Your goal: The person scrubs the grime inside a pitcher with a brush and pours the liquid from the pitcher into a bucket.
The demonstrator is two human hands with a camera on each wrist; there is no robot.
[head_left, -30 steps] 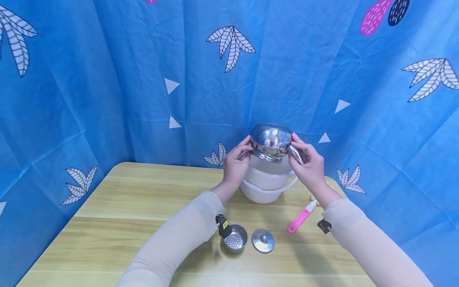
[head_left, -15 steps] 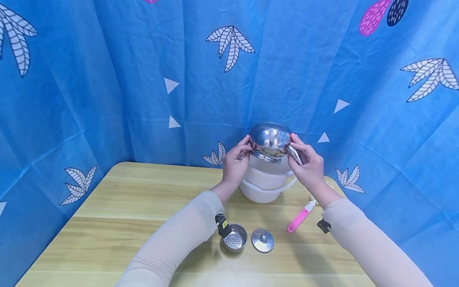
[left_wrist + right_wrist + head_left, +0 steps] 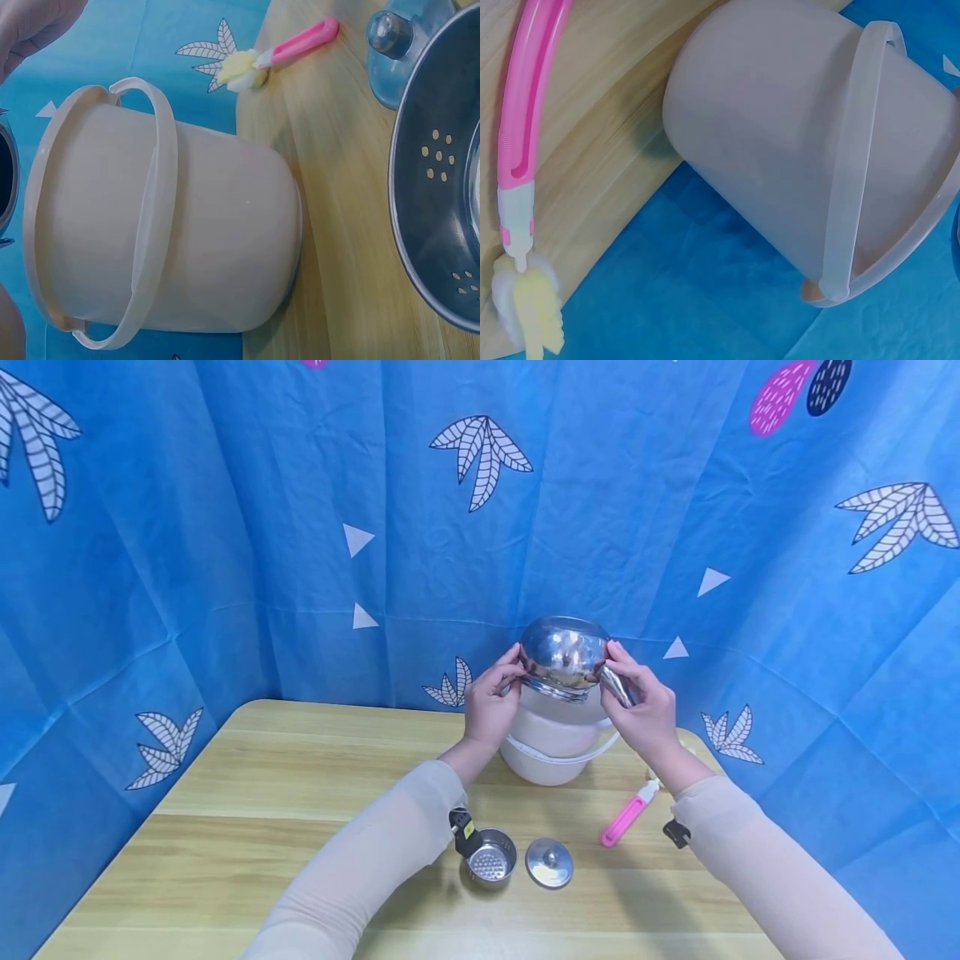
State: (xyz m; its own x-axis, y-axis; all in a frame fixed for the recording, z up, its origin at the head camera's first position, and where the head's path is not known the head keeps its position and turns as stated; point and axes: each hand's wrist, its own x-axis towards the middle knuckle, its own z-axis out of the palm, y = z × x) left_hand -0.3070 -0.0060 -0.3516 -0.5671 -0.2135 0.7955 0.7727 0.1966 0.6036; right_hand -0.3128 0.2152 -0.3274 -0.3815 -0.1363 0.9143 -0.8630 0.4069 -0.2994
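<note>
A shiny steel teapot (image 3: 564, 652) is tipped mouth-down over a white bucket (image 3: 543, 768) in the head view. My left hand (image 3: 491, 703) holds its left side near the rim. On the other side, my right hand (image 3: 643, 706) grips the teapot by a tubular metal part, which cannot be told as handle or spout. Only the teapot's dark mouth (image 3: 6, 176) shows at the edge of the left wrist view, with part of my right hand (image 3: 34, 30) above. The bucket's inside is hidden.
A perforated steel strainer (image 3: 491, 860) and a round knobbed lid (image 3: 550, 863) lie on the wooden table (image 3: 300, 860) in front. A pink-handled sponge brush (image 3: 628, 817) lies right of the bucket. Blue curtains (image 3: 322, 568) hang around the table.
</note>
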